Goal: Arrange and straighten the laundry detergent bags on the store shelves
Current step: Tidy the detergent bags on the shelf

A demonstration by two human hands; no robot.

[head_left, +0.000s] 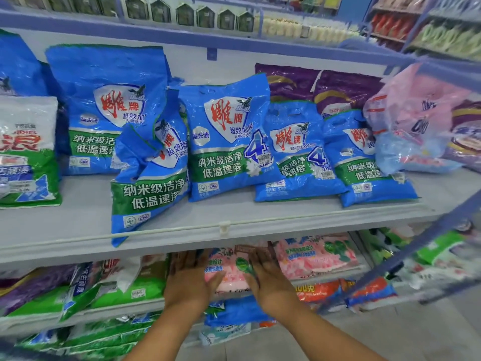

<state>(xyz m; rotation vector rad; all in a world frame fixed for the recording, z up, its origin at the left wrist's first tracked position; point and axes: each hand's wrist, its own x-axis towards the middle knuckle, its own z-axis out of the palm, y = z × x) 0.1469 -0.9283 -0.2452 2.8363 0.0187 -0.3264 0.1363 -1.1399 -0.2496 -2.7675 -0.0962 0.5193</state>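
On the lower shelf a pink detergent bag [229,272] lies flat between my two hands. My left hand [190,277] presses its left side with straight fingers reaching under the shelf above. Flat against the bag's right side lies my right hand [265,277], fingers extended too. On the shelf above stand several blue detergent bags [226,136]. One blue bag [148,183] leans forward and to the left, its bottom corner hanging over the shelf's front rail.
A white and green bag [26,152] stands at the far left. Purple bags [312,84] stand behind the blue ones, and a pink bag [413,121] leans at the right. More pink bags [317,254] and green bags [112,290] fill the lower shelf. A blue upright [406,259] crosses on the right.
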